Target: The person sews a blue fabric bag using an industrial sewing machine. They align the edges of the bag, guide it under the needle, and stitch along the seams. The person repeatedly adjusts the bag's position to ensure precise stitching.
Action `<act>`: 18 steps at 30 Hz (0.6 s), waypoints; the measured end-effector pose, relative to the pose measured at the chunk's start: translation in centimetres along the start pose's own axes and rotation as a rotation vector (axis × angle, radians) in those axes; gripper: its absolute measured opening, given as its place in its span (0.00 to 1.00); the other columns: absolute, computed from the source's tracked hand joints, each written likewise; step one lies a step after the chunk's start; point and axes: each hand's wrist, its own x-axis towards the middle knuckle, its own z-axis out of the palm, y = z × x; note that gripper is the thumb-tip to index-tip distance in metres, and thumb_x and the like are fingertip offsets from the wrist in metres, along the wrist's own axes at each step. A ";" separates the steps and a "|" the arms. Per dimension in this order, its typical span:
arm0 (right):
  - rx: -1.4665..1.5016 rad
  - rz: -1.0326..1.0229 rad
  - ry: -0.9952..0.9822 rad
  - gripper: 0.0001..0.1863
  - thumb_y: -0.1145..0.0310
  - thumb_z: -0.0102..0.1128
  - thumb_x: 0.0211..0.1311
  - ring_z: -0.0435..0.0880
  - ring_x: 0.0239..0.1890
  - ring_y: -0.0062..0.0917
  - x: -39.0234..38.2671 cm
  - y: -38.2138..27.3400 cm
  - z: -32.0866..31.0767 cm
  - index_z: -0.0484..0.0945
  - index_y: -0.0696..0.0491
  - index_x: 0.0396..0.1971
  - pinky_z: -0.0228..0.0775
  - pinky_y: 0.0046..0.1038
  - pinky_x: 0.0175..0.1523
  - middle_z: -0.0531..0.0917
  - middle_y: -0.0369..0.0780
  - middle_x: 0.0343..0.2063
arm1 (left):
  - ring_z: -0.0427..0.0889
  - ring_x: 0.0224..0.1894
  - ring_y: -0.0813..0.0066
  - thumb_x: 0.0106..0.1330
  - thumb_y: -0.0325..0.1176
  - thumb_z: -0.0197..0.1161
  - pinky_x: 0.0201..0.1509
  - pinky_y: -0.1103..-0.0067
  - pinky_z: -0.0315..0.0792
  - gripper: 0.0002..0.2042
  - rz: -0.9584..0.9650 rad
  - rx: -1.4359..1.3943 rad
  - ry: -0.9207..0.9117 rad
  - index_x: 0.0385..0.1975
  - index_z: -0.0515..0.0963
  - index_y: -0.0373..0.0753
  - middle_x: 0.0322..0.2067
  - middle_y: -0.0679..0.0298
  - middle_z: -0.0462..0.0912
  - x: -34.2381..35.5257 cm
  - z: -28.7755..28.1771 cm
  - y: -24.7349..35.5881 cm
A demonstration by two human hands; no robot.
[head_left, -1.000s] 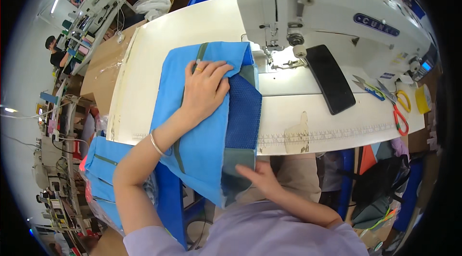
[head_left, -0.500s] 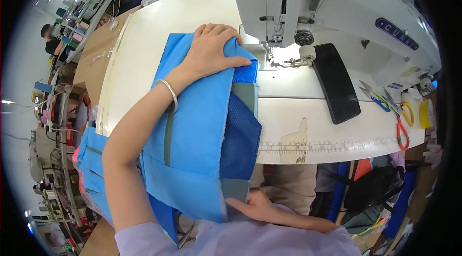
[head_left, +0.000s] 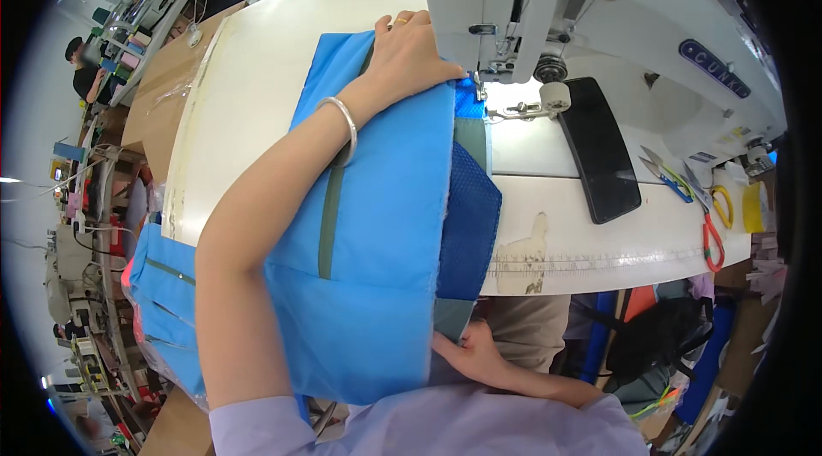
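Note:
A light-blue fabric piece (head_left: 390, 216) with a grey-green strip and a dark-blue mesh panel (head_left: 468, 220) along its right side lies over the table edge. Its far right corner reaches the presser foot (head_left: 480, 89) of a white sewing machine (head_left: 634, 11). My left hand (head_left: 411, 58) rests on the fabric beside the foot, fingers spread, thumb pointing at the foot. Down at the near right corner, my right hand (head_left: 476, 355) grips the fabric by a grey patch (head_left: 452, 319), thumb on top; the other fingers are partly hidden.
Right of the needle area lies a black flat panel (head_left: 599, 152). Farther right are blue-handled snips (head_left: 672, 178), red-handled scissors (head_left: 712, 242) and a yellow tape roll (head_left: 754, 206). A ruler strip (head_left: 599, 261) runs along the near table edge. More blue pieces (head_left: 167, 293) are stacked at left.
The fabric has shifted right and away, its far corner now at the presser foot. Both hands have moved with it, the left farther away and right, the right slightly right.

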 end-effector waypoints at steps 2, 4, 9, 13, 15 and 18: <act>0.039 -0.013 0.043 0.10 0.69 0.64 0.69 0.77 0.22 0.15 0.2 -0.4 0.4 0.84 0.62 0.36 0.68 0.26 0.26 0.84 0.37 0.21 | 0.75 0.61 0.54 0.49 0.49 0.77 0.69 0.51 0.58 0.27 0.042 -0.050 0.065 0.49 0.85 0.44 0.49 0.54 0.82 0.6 0.5 0.0; 0.006 0.004 0.041 0.11 0.68 0.63 0.69 0.77 0.20 0.19 0.2 -0.8 0.7 0.82 0.63 0.34 0.69 0.29 0.26 0.83 0.40 0.20 | 0.75 0.61 0.54 0.48 0.48 0.77 0.69 0.53 0.59 0.28 0.044 -0.021 0.053 0.50 0.84 0.42 0.50 0.55 0.82 0.8 0.7 -0.4; -0.119 -0.146 0.031 0.13 0.67 0.63 0.67 0.81 0.22 0.37 1.3 -1.0 2.3 0.79 0.64 0.29 0.71 0.36 0.29 0.82 0.49 0.21 | 0.77 0.59 0.56 0.49 0.48 0.78 0.69 0.59 0.62 0.28 0.074 -0.060 0.023 0.48 0.84 0.38 0.50 0.54 0.82 0.3 -0.6 -0.9; -0.141 -0.130 0.006 0.14 0.67 0.62 0.69 0.83 0.21 0.41 1.7 -2.0 2.2 0.81 0.64 0.29 0.72 0.37 0.28 0.82 0.50 0.20 | 0.80 0.54 0.55 0.52 0.44 0.75 0.69 0.60 0.64 0.23 0.213 0.029 0.112 0.44 0.84 0.35 0.44 0.53 0.84 -1.9 -2.5 0.3; -0.145 -0.131 0.010 0.14 0.66 0.62 0.70 0.82 0.19 0.40 1.7 -2.0 2.3 0.81 0.63 0.31 0.72 0.37 0.27 0.82 0.50 0.19 | 0.81 0.51 0.54 0.54 0.40 0.72 0.69 0.59 0.65 0.18 0.393 0.099 0.251 0.40 0.84 0.34 0.40 0.53 0.85 -4.8 -4.1 1.9; -0.172 -0.228 0.045 0.15 0.64 0.62 0.72 0.82 0.18 0.39 2.1 -1.0 2.7 0.82 0.63 0.32 0.72 0.36 0.25 0.82 0.49 0.18 | 0.82 0.46 0.55 0.54 0.34 0.67 0.68 0.61 0.68 0.11 0.712 0.106 0.248 0.33 0.82 0.35 0.36 0.56 0.84 -8.9 -5.9 5.7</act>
